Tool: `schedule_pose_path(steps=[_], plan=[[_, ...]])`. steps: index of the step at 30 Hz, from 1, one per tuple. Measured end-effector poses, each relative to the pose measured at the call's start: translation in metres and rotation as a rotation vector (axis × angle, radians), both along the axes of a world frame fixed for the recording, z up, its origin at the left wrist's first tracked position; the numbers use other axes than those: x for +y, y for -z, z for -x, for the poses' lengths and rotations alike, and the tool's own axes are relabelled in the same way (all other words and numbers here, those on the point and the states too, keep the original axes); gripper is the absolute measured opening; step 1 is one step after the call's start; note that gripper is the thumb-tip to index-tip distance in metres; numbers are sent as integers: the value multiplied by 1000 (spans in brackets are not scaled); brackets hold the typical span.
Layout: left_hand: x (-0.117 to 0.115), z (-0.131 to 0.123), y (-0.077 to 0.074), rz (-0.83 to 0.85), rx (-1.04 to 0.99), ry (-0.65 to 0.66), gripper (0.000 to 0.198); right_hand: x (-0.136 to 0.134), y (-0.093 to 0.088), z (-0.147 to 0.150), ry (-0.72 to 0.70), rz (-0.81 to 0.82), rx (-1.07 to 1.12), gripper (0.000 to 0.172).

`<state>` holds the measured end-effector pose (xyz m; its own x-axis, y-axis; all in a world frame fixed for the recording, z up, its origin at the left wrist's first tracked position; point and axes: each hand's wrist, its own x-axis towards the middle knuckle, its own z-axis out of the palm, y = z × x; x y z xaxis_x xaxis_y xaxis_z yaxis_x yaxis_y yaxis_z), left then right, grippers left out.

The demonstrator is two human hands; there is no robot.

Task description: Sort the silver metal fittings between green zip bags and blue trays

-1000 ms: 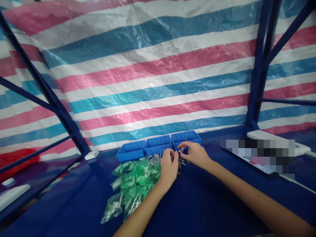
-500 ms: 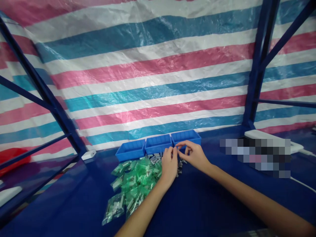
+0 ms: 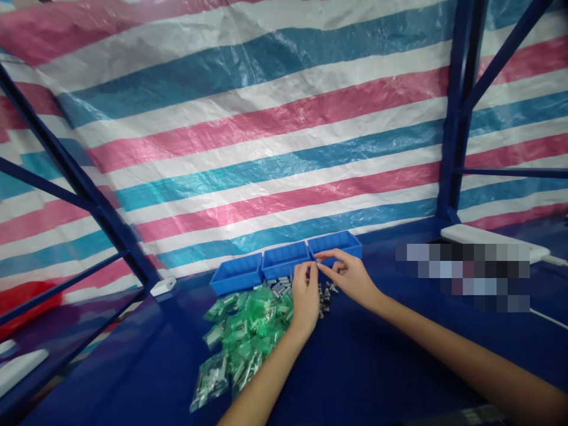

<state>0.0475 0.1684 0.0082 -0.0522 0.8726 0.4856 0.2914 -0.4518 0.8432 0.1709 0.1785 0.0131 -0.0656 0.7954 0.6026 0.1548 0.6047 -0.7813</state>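
Observation:
My left hand [image 3: 305,297] rests on a heap of small grey metal parts [image 3: 280,286], its fingers curled and pinched near the tips of the other hand. My right hand [image 3: 348,274] hovers just in front of the right blue tray [image 3: 350,241], thumb and forefinger pinched on a tiny part I cannot make out. Both hands meet at the fingertips. A pile of green plastic bags [image 3: 239,331] holding similar parts lies left of my left arm.
Three blue trays stand in a row against the striped tarp: left tray [image 3: 235,273], middle tray [image 3: 284,258], and the right one. Blue frame posts [image 3: 455,118] rise at both sides. A white power strip [image 3: 492,239] lies at right; a small white block [image 3: 163,286] at left.
My right hand has lifted slightly toward the right tray and the fingertips of both hands have come closer. The camera view has shifted a little.

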Motion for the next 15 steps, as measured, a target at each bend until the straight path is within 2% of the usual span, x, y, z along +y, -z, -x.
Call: schedule_pose_path(steps=[7,12,15], plan=[[3,-1,1,105,-118,58,29,-2,-2,1,-56,86,54,28],[2,-2,1,157,-183,26,37,-1,-1,1,-72,102,76,28],[2,-2,1,134,-177,10,38,-1,-1,2,-82,115,76,27]])
